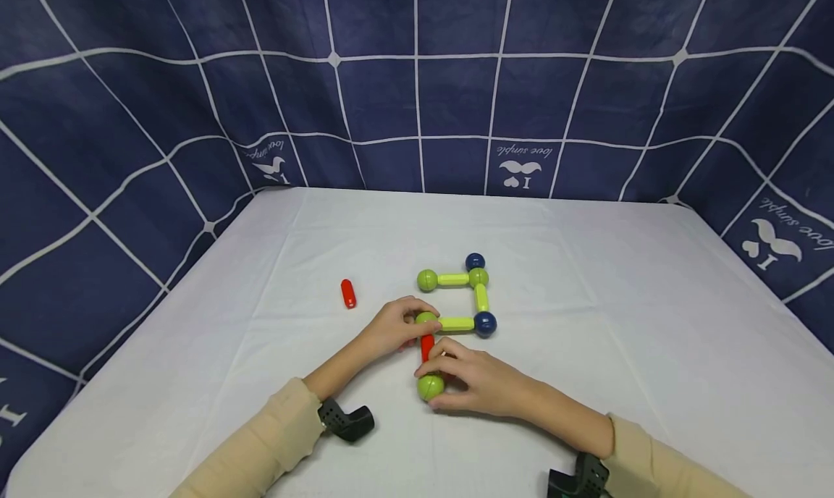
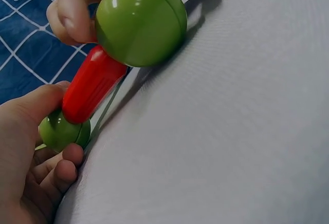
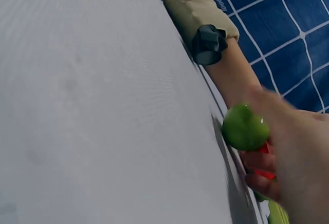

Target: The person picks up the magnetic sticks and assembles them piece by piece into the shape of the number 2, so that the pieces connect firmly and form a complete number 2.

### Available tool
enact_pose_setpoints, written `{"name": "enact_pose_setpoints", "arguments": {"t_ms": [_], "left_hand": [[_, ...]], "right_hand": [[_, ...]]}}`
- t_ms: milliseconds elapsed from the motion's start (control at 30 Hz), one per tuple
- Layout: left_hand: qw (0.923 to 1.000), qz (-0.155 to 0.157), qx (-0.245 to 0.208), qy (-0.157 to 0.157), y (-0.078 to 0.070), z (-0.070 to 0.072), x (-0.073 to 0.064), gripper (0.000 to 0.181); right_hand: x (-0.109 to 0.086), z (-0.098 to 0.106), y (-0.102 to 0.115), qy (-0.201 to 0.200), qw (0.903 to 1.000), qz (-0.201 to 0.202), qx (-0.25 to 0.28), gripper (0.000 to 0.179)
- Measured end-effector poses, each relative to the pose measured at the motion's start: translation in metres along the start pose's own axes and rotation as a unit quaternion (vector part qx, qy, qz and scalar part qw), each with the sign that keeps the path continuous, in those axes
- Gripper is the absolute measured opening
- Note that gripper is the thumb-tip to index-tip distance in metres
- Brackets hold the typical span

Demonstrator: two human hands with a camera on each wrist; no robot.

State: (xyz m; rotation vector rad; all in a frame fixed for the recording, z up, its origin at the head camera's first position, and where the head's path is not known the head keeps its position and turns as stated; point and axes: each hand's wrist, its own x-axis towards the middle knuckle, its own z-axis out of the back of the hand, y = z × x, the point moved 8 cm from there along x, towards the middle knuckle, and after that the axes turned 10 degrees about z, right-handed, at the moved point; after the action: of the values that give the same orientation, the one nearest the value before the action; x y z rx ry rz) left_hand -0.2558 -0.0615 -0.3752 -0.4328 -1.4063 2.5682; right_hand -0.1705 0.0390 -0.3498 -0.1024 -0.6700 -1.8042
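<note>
A chain of coloured balls and rods lies on the table in the head view. My left hand grips a green ball, which joins a light green rod to a red rod. At the red rod's near end, my right hand holds another green ball between thumb and fingers. Seen from the left wrist, the red rod touches both green balls. A dark blue ball sits at the light green rod's right end. In the right wrist view, the hand partly covers the red rod.
Beyond the hands, the chain continues through a light green rod to a green ball, with a blue ball against it. A loose red rod lies to the left. White cloth covers the table; a blue checked curtain surrounds it.
</note>
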Motion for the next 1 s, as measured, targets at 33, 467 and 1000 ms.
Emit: {"name": "enact_pose_setpoints", "arguments": {"t_ms": [33, 467, 1000], "left_hand": [[1.0000, 0.000, 0.000, -0.002, 0.002, 0.000, 0.001, 0.029], [0.9995, 0.012, -0.029, 0.000, 0.006, 0.001, 0.001, 0.033], [0.9976, -0.019, 0.008, -0.065, 0.002, 0.018, 0.004, 0.035]], "right_hand": [[0.000, 0.003, -0.002, -0.004, 1.0000, -0.005, 0.001, 0.030], [-0.024, 0.064, -0.065, -0.063, 0.9769, -0.118, -0.167, 0.027], [-0.042, 0.052, -0.106, -0.008, 0.9670, -0.253, -0.028, 0.038]]}}
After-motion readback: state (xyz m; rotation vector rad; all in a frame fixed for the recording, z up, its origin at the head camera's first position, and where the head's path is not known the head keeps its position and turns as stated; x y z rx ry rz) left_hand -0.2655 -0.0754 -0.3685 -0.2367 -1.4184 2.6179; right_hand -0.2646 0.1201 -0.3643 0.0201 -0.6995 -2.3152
